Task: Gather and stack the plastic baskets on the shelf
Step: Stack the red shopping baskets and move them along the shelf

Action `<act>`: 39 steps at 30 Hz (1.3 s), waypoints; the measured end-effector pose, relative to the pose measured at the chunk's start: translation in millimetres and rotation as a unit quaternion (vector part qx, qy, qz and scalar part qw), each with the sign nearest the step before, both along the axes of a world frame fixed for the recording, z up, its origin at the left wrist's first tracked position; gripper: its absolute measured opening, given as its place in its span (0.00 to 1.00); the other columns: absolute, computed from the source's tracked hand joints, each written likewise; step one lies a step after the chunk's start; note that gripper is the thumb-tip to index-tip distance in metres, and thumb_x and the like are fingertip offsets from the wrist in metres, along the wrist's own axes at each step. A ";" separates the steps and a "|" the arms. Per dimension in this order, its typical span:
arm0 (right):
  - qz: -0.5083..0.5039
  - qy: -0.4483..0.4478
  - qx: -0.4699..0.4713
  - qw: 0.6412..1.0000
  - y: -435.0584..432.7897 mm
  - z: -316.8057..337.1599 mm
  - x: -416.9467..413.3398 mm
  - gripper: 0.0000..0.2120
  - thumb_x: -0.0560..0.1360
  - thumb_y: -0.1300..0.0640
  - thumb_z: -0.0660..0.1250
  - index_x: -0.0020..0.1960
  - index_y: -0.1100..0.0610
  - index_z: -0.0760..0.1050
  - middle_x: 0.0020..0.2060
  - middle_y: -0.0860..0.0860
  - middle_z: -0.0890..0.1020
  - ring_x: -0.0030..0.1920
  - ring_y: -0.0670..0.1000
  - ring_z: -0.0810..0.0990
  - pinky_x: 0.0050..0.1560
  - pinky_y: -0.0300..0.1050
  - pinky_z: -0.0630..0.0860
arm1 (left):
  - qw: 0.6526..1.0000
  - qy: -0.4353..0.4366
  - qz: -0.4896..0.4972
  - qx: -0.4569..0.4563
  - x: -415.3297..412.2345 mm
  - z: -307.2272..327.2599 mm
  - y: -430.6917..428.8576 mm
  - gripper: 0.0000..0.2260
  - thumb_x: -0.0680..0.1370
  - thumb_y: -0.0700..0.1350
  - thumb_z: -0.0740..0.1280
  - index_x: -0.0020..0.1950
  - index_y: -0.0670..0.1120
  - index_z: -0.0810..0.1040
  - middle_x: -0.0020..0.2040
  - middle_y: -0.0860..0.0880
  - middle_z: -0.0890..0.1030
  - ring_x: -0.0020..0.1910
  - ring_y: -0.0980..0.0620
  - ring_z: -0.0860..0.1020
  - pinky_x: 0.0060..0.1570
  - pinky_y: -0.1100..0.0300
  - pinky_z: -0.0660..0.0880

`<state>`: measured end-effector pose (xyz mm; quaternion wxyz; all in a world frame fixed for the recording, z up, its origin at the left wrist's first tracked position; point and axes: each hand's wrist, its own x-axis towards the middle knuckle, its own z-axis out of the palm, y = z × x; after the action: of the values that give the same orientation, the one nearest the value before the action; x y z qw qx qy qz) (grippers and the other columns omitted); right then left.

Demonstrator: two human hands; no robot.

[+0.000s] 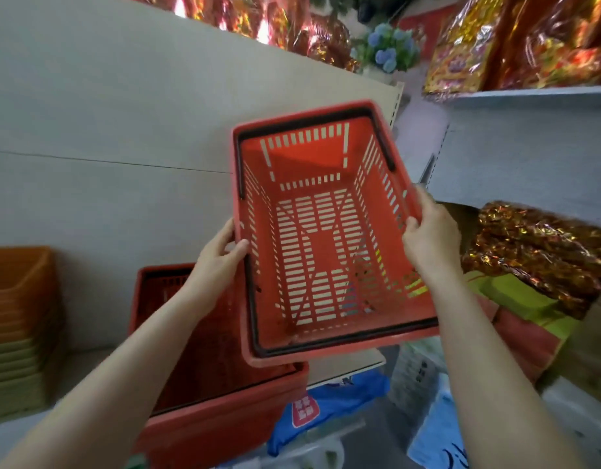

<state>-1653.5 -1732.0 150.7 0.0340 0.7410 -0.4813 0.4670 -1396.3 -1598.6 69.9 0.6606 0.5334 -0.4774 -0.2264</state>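
Both hands hold a red basket (326, 238) in the air, tilted, above the shelf (346, 365). The left hand (218, 255) has its fingers clamped on the basket's left rim; the right hand (431, 238) grips the right rim the same way. Below and to the left, a second red basket (204, 394) sits on the shelf. A stack of orange and green trays (20, 326) stands at far left.

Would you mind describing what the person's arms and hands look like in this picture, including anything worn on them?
Both forearms are bare all the way to the bottom edge of the picture; no sleeves show. The left hand and the right hand wear no gloves, and no rings, watch or bracelet can be seen on the fingers or wrists. The fingernails look short and unpainted.
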 end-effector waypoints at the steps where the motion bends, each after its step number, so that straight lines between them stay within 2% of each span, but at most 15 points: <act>1: 0.019 -0.010 0.005 1.000 7.6 6.2 11.3 0.25 0.78 0.63 0.59 0.74 0.49 0.65 0.59 0.58 0.79 0.59 0.60 0.79 0.59 0.51 0.74 | 1.000 -0.004 0.012 -0.007 10.0 5.5 13.5 0.20 0.81 0.38 0.59 0.63 0.62 0.73 0.51 0.60 0.85 0.53 0.58 0.82 0.57 0.57 0.77; 5: 0.099 -0.040 0.034 0.994 27.5 18.1 58.7 0.24 0.77 0.63 0.57 0.72 0.49 0.67 0.59 0.54 0.81 0.57 0.56 0.81 0.60 0.53 0.78 | 0.997 -0.022 0.070 -0.027 47.9 19.2 62.3 0.18 0.79 0.44 0.60 0.64 0.63 0.75 0.57 0.53 0.84 0.57 0.49 0.81 0.63 0.44 0.74; 10: 0.185 -0.036 0.119 0.975 37.9 9.4 106.3 0.25 0.75 0.61 0.59 0.70 0.46 0.69 0.58 0.50 0.83 0.54 0.54 0.83 0.57 0.53 0.80 | 0.991 -0.020 0.129 -0.016 80.5 20.6 101.2 0.17 0.81 0.41 0.58 0.63 0.59 0.76 0.60 0.53 0.82 0.59 0.52 0.81 0.64 0.47 0.74; 13: 0.257 -0.050 0.225 0.939 33.8 -12.4 126.8 0.23 0.71 0.60 0.61 0.63 0.43 0.75 0.50 0.49 0.86 0.46 0.54 0.86 0.52 0.56 0.82 | 0.985 -0.014 0.169 0.019 94.3 4.7 112.6 0.17 0.80 0.40 0.59 0.61 0.57 0.79 0.57 0.53 0.84 0.57 0.51 0.81 0.63 0.48 0.75; 15: 0.305 -0.093 0.319 0.893 27.4 -30.4 136.4 0.21 0.71 0.66 0.63 0.60 0.49 0.76 0.45 0.53 0.86 0.39 0.55 0.85 0.44 0.55 0.84 | 0.982 0.004 0.183 0.054 102.5 -8.3 114.4 0.15 0.78 0.41 0.61 0.57 0.56 0.81 0.54 0.51 0.85 0.55 0.48 0.82 0.61 0.47 0.76; 17: 0.328 -0.127 0.407 0.843 23.6 -50.0 142.6 0.23 0.75 0.75 0.57 0.63 0.55 0.72 0.45 0.58 0.82 0.34 0.54 0.81 0.34 0.47 0.83 | 0.977 0.016 0.187 0.097 112.9 -25.3 109.7 0.14 0.78 0.42 0.62 0.58 0.53 0.82 0.53 0.48 0.85 0.54 0.46 0.83 0.61 0.45 0.76; 19: 0.320 -0.119 0.451 0.824 15.0 -73.1 147.2 0.24 0.76 0.78 0.52 0.64 0.60 0.71 0.50 0.60 0.79 0.31 0.52 0.80 0.31 0.44 0.81 | 0.970 0.016 0.189 0.152 124.2 -46.5 101.8 0.14 0.76 0.43 0.63 0.59 0.48 0.81 0.54 0.45 0.85 0.54 0.45 0.82 0.61 0.44 0.75; 21: 0.308 -0.080 0.461 0.828 3.6 -96.8 150.5 0.21 0.75 0.79 0.51 0.60 0.65 0.73 0.50 0.61 0.79 0.28 0.49 0.81 0.32 0.45 0.81 | 0.957 -0.002 0.196 0.214 132.4 -69.8 93.7 0.18 0.70 0.51 0.64 0.56 0.47 0.81 0.52 0.43 0.85 0.53 0.44 0.83 0.60 0.44 0.76; 23: 0.287 -0.028 0.454 0.843 -6.9 -119.4 154.4 0.19 0.75 0.77 0.54 0.62 0.69 0.74 0.50 0.62 0.80 0.32 0.52 0.82 0.42 0.51 0.81 | 0.941 -0.020 0.195 0.277 135.8 -91.0 87.7 0.25 0.64 0.57 0.63 0.57 0.47 0.81 0.51 0.43 0.85 0.52 0.43 0.83 0.58 0.46 0.77; 25: 0.255 0.057 0.436 0.861 -14.1 -141.9 160.8 0.15 0.77 0.70 0.58 0.61 0.64 0.76 0.53 0.62 0.82 0.46 0.60 0.83 0.54 0.58 0.79 | 0.930 -0.025 0.191 0.311 133.9 -108.6 85.3 0.25 0.66 0.55 0.63 0.62 0.51 0.79 0.51 0.44 0.85 0.51 0.45 0.83 0.58 0.47 0.77; 28: 0.189 0.177 0.401 0.879 -16.7 -173.8 166.4 0.17 0.77 0.65 0.59 0.64 0.58 0.74 0.59 0.62 0.81 0.60 0.62 0.79 0.60 0.49 0.75 | 0.931 0.027 0.194 0.308 123.5 -127.9 82.0 0.20 0.75 0.47 0.63 0.66 0.60 0.74 0.57 0.49 0.83 0.52 0.48 0.82 0.59 0.52 0.77; 30: 0.171 0.156 0.405 0.885 -18.0 -184.6 168.9 0.20 0.76 0.66 0.59 0.67 0.60 0.70 0.63 0.64 0.76 0.61 0.63 0.76 0.61 0.47 0.71 | 0.936 0.069 0.190 0.287 119.4 -140.2 77.0 0.19 0.79 0.43 0.61 0.64 0.65 0.71 0.55 0.53 0.82 0.50 0.51 0.81 0.52 0.56 0.76; 33: 0.180 0.127 0.411 0.885 -32.2 -188.4 173.2 0.23 0.77 0.58 0.65 0.71 0.58 0.67 0.66 0.63 0.70 0.63 0.62 0.75 0.66 0.47 0.70 | 0.941 0.087 0.190 0.266 118.0 -145.0 75.1 0.20 0.80 0.41 0.60 0.65 0.65 0.70 0.51 0.61 0.80 0.47 0.62 0.79 0.46 0.66 0.75; 36: 0.245 0.029 0.504 0.828 -43.2 -190.9 177.7 0.26 0.77 0.54 0.68 0.73 0.56 0.66 0.63 0.58 0.78 0.59 0.59 0.80 0.63 0.54 0.75 | 0.945 0.082 0.189 0.254 114.4 -147.8 81.8 0.21 0.80 0.40 0.61 0.65 0.64 0.70 0.51 0.64 0.80 0.47 0.67 0.78 0.47 0.73 0.73; 39: 0.290 -0.050 0.582 0.758 -49.3 -197.4 175.3 0.18 0.78 0.60 0.67 0.66 0.59 0.72 0.51 0.55 0.84 0.47 0.55 0.84 0.50 0.50 0.82 | 0.945 0.088 0.182 0.255 104.2 -154.7 94.5 0.25 0.75 0.46 0.65 0.71 0.59 0.65 0.60 0.56 0.78 0.55 0.58 0.80 0.48 0.63 0.76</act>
<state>-1478.3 -1781.3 -46.7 -0.5649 0.6976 -0.4237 0.1213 -1292.1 -1504.1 -84.8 0.5718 0.7399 -0.2381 -0.2625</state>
